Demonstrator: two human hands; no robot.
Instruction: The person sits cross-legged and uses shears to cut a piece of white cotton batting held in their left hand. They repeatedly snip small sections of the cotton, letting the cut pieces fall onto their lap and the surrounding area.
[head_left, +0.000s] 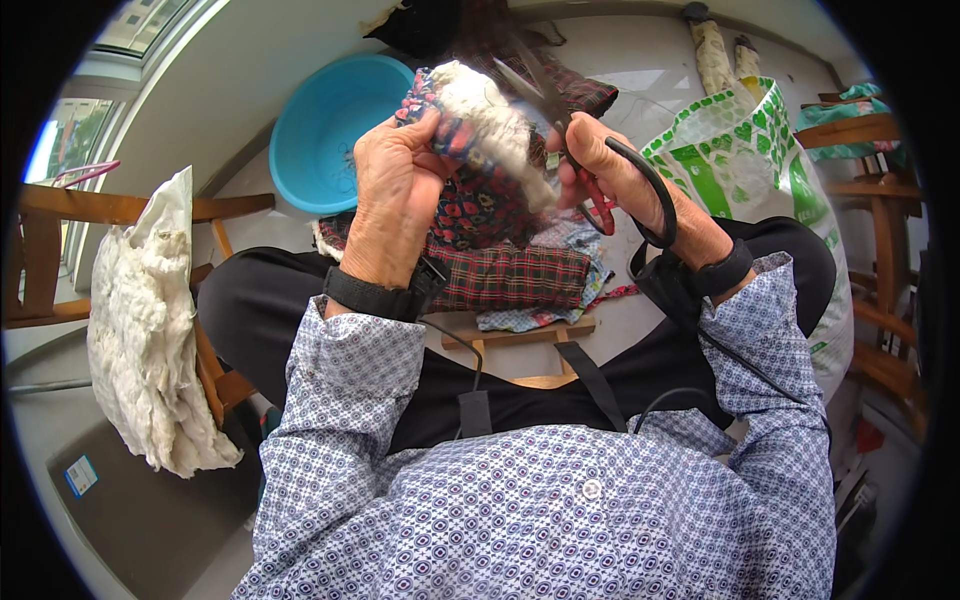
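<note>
My left hand (401, 169) pinches the edge of a dark floral cloth (480, 202). White cotton wadding (487, 112) bulges out along that cloth, between my two hands. In my right hand (611, 169) is a pair of scissors (551, 101) with black handles, one partly wrapped in red. Their blades are parted, point up and away from me, and look blurred. Below the floral cloth lies a red and green plaid cloth (517, 276), over a lighter printed cloth (517, 320) on a low wooden stool (570, 330).
A blue plastic basin (300, 142) holding dark threads stands at the far left. Thick cotton batting (142, 337) hangs over a wooden chair (232, 206) on my left. To the right is a white and green bag (780, 172); more plaid cloth (592, 91) lies beyond my hands.
</note>
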